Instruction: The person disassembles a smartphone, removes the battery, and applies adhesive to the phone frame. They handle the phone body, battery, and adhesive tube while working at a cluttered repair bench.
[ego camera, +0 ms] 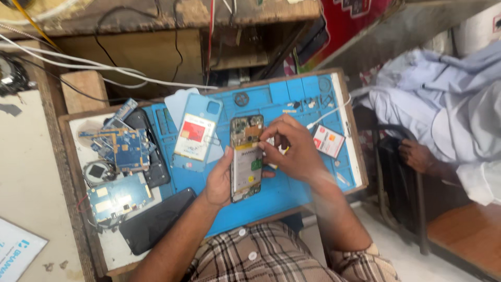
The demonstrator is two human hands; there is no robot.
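Observation:
My left hand grips an opened smartphone from below and the left, holding it upright over a blue work mat. The phone's back is off, showing its battery and circuit parts. My right hand rests against the phone's right edge, fingertips pinched near its upper middle; something small and white shows between the fingers, too small to identify. A light blue phone back cover with a red-and-white card lies on the mat just left of the phone.
Blue circuit boards and another board lie at the left beside a black phone. A small card and white cable lie at the mat's right. Another person in pale clothing sits at right.

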